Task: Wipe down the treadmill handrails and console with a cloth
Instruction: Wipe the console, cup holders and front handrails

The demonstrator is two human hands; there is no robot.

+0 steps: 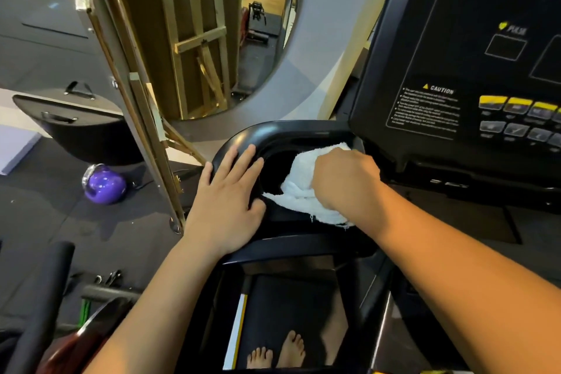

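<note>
Head-camera footage was taken looking down over the left side of the treadmill console (pixel 473 48). A white cloth (pixel 303 188) was gripped by the right hand (pixel 344 179), fingers curled round its bunched upper part, and was pressed into the round cup holder (pixel 273 173) of the black side tray (pixel 243 136), with its loose end trailing onto the tray's near ledge. The left hand (pixel 227 200) was laid flat on the tray's outer rim, fingers straight and slightly spread, nothing held. The wiping was judged to be under way at the console's side pocket. The button panel and display beside it were not being touched, and no handrail was clearly seen being wiped; these were judged to remain, though what had already been cleaned could not be told.
</note>
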